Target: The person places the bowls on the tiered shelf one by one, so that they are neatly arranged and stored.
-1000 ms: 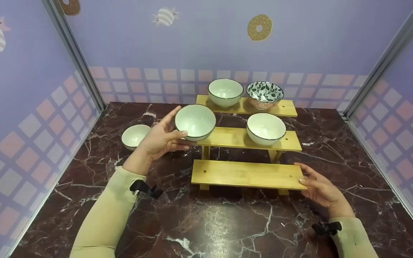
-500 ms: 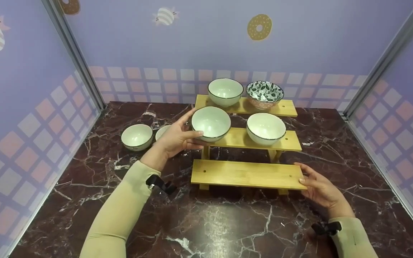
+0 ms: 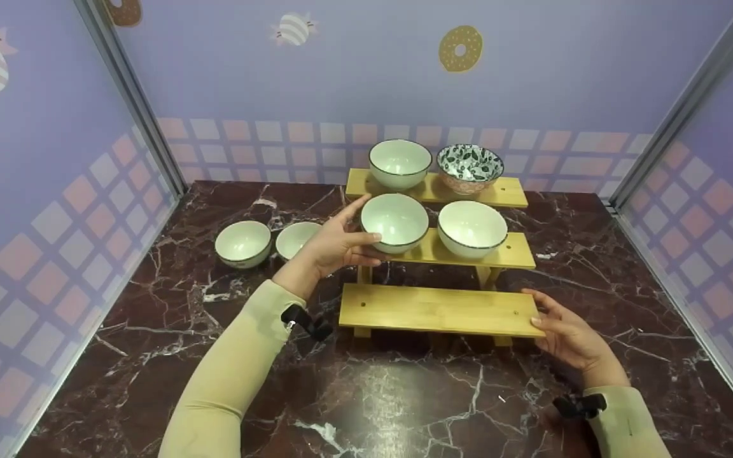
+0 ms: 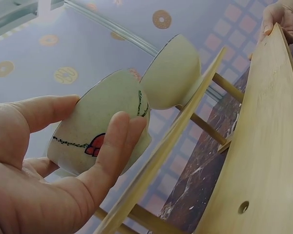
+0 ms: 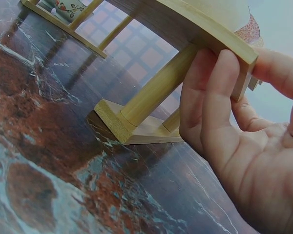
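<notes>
My left hand (image 3: 341, 245) grips a white bowl (image 3: 395, 219) by its left side, thumb at the rim and fingers beneath. In the left wrist view, the outer wall of this bowl (image 4: 100, 129) carries a red and blue motif. It sits close over the left part of the middle shelf (image 3: 430, 248), beside a second white bowl (image 3: 472, 228) standing on that shelf. My right hand (image 3: 567, 331) holds the right end of the lowest shelf (image 3: 436, 310) of a three-step wooden stand. In the right wrist view, fingers of the right hand (image 5: 234, 112) curl under the board's end (image 5: 246, 61).
On the top shelf (image 3: 357, 184) stand a white bowl (image 3: 400, 164) and a leaf-patterned bowl (image 3: 470, 168). Two smaller bowls, one farther left (image 3: 243, 243) and one partly behind my left hand (image 3: 296, 238), rest on the dark marbled table (image 3: 277, 394). Patterned walls (image 3: 245, 76) enclose the sides and back.
My left hand has carried the white bowl rightward and slightly down, up to the neighbouring bowl on the middle shelf. A small bowl behind that hand has come into view. The right hand stays put.
</notes>
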`<state>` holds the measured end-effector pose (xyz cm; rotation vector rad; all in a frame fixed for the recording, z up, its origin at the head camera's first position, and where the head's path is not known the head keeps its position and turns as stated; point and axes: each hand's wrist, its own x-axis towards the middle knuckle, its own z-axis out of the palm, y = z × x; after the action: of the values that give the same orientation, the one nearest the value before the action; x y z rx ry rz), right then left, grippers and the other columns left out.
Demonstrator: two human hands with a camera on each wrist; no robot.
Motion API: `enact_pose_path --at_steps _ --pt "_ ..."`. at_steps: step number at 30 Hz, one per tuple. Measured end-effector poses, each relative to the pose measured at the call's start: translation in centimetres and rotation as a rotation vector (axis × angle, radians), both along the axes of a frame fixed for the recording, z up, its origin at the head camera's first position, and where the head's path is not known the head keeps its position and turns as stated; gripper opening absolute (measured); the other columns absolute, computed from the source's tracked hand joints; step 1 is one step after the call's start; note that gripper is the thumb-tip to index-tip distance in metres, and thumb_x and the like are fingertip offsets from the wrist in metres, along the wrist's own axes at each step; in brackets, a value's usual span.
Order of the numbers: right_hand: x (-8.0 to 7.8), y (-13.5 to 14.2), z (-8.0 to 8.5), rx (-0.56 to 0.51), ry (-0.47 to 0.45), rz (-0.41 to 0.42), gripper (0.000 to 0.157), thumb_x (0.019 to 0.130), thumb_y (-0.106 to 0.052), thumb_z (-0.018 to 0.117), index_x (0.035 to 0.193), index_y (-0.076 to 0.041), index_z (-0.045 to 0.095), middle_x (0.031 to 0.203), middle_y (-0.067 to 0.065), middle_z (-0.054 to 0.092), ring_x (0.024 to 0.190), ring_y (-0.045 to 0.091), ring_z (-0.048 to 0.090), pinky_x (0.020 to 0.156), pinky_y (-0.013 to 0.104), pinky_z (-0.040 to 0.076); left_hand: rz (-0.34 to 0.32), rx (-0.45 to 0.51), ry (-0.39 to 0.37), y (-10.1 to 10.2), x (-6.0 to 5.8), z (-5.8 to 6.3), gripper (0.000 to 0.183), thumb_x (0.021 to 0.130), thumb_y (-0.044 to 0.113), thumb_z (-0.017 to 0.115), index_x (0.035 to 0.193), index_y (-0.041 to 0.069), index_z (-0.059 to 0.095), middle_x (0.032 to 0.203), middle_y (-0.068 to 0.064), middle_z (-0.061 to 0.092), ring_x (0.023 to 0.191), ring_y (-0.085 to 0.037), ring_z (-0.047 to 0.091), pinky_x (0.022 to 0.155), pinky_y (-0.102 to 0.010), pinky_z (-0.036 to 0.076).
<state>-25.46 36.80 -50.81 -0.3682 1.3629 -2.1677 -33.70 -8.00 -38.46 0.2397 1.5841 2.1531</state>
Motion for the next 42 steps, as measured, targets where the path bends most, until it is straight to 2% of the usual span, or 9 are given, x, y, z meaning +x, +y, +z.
enact_pose_path --at_steps 8,15,24,34,42 --pt "0.0 0.0 -0.2 -0.018 0.006 0.005 0.053 0.107 0.008 0.030 0.148 -0.025 0.038 0.120 0.003 0.065 0.095 0.012 0.075 0.078 0.020 0.064 0.000 -0.012 -0.023 1.3 -0.6 -0.5 0.095 0.095 -0.012 0.061 0.166 0.034 0.016 0.159 -0.030 0.031 0.077 -0.030 0.077 0.067 -0.035 0.069" --pt "-0.1 0.0 -0.3 -0.052 0.013 0.035 0.054 0.107 0.009 0.027 0.150 -0.023 0.036 0.121 0.004 0.067 0.098 0.014 0.075 0.080 0.021 0.065 0.009 -0.012 -0.045 1.6 -0.7 -0.6 0.094 0.095 -0.011 0.061 0.165 0.036 0.018 0.153 -0.035 0.036 0.075 -0.031 0.077 0.067 -0.035 0.069" --pt "-0.2 0.0 -0.2 -0.042 0.007 0.046 0.057 0.107 0.008 0.027 0.146 -0.030 0.045 0.122 0.003 0.067 0.097 0.012 0.075 0.077 0.019 0.064 0.016 -0.017 -0.056 1.6 -0.7 -0.7 0.093 0.096 -0.010 0.061 0.165 0.036 0.019 0.152 -0.031 0.033 0.078 -0.032 0.076 0.069 -0.036 0.069" --pt "-0.1 0.1 -0.2 -0.035 0.020 0.043 0.055 0.108 0.007 0.028 0.150 -0.027 0.038 0.119 0.003 0.070 0.096 0.011 0.075 0.076 0.019 0.063 -0.002 -0.027 -0.077 1.5 -0.9 -1.1 0.091 0.099 -0.003 0.061 0.165 0.039 0.015 0.156 -0.028 0.033 0.080 -0.031 0.077 0.069 -0.036 0.069" --pt "-0.2 0.2 -0.3 -0.064 0.025 0.067 0.057 0.108 0.007 0.024 0.151 -0.027 0.039 0.120 0.004 0.071 0.098 0.012 0.075 0.077 0.019 0.064 -0.020 -0.043 -0.065 1.3 -0.9 -1.2 0.089 0.100 0.002 0.063 0.165 0.040 0.014 0.162 -0.025 0.025 0.085 -0.030 0.078 0.070 -0.035 0.069"
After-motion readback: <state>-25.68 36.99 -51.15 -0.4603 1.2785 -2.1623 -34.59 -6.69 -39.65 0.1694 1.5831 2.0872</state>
